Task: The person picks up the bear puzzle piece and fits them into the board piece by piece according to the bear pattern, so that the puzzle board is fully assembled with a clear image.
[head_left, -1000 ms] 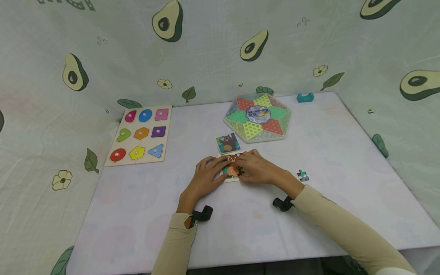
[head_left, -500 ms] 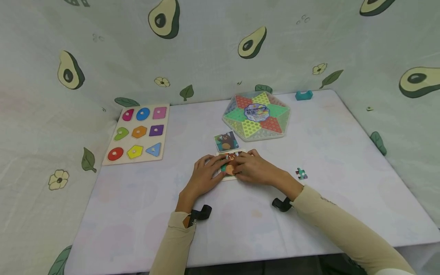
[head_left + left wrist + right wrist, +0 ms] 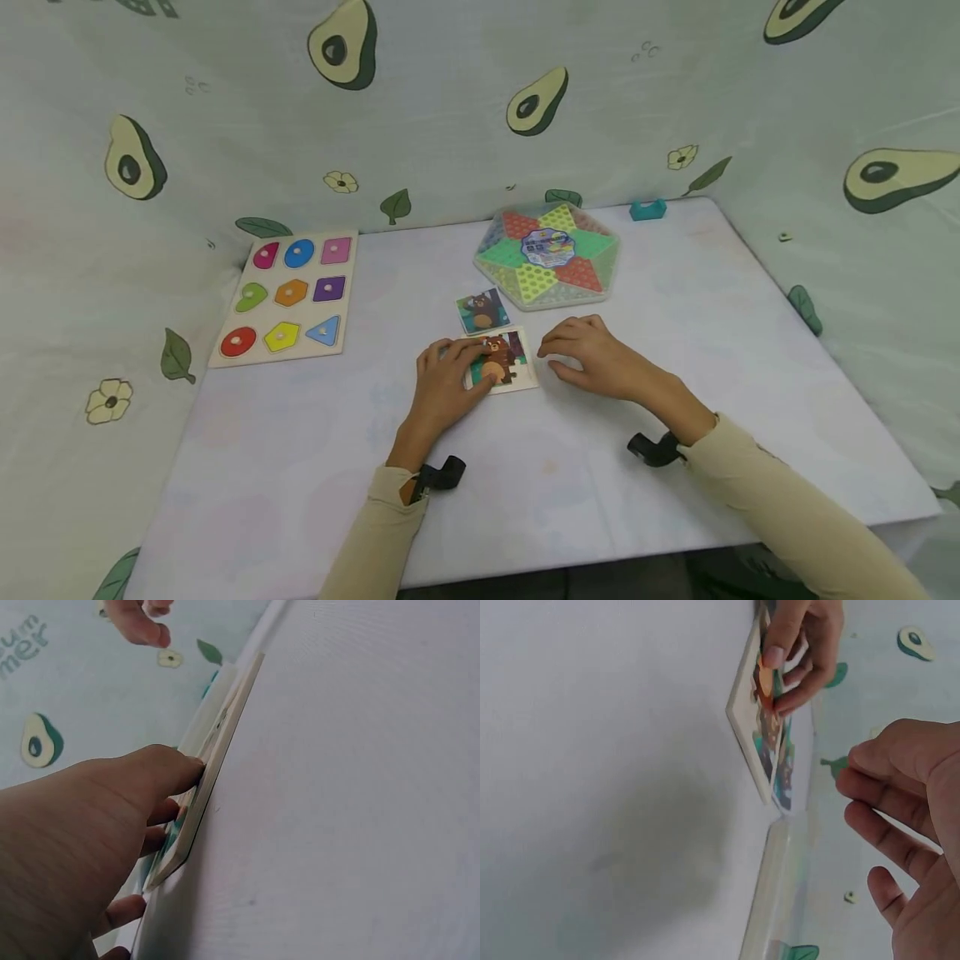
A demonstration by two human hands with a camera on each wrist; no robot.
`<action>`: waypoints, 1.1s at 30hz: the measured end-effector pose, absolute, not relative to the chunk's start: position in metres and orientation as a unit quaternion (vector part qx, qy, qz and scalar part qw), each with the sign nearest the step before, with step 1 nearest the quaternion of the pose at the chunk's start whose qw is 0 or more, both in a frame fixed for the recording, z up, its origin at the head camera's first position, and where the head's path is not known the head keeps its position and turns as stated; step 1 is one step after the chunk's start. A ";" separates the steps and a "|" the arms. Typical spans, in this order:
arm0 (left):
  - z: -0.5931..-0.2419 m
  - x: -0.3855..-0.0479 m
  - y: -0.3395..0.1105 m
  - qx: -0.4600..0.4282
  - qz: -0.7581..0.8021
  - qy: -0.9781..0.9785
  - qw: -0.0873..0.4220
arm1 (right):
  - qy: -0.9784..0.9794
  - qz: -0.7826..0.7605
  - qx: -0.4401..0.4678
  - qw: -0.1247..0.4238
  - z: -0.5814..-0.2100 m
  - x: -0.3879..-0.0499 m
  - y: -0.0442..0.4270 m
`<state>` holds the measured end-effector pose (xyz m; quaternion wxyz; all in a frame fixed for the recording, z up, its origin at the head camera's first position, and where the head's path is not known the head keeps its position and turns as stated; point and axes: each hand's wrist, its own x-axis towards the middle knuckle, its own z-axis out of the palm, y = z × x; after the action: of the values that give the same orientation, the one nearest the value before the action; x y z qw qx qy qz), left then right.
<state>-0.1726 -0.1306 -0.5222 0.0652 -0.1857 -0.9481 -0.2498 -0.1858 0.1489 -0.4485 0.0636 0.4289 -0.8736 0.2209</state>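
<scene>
A small bear jigsaw puzzle (image 3: 512,360) in a pale wooden frame lies mid-table. My left hand (image 3: 444,385) rests on its left side, with thumb and fingertips on the picture; the left wrist view shows the thumb (image 3: 176,771) on its near edge. My right hand (image 3: 600,362) hovers just right of the frame, fingers loosely bent, holding nothing; the right wrist view shows these fingers (image 3: 885,817) apart from the board. Behind the puzzle lies a square bear picture card (image 3: 483,311). The loose jigsaw piece seen earlier is hidden behind my right hand or forearm.
A wooden shape board (image 3: 288,300) with several coloured knobbed pieces lies at the left. A six-sided clear game box (image 3: 547,254) sits behind the card. A teal curved object (image 3: 648,210) stands at the back edge. An avocado-print cloth (image 3: 442,100) hangs behind the table.
My right hand has let go of the puzzle and moved right, uncovering the picture's right side. My left hand has stayed on the frame. The head view has shifted slightly.
</scene>
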 end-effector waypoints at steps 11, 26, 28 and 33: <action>-0.523 -0.171 -0.131 -0.182 -0.270 -0.943 0.069 | -0.887 0.221 0.397 0.088 -0.445 -0.174 0.191; -0.521 -0.171 -0.130 -0.186 -0.262 -0.944 0.075 | -0.920 0.206 0.329 0.058 -0.463 -0.160 0.247; -0.521 -0.171 -0.130 -0.185 -0.260 -0.945 0.072 | -0.921 0.206 0.326 0.059 -0.465 -0.159 0.251; -0.520 -0.171 -0.130 -0.183 -0.260 -0.946 0.067 | -0.924 0.201 0.320 0.058 -0.468 -0.157 0.260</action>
<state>-0.1710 -0.1302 -0.5205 0.0673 -0.1833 -0.9456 -0.2601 -0.1566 0.2602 -0.4681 0.0584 0.3204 -0.9238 0.2013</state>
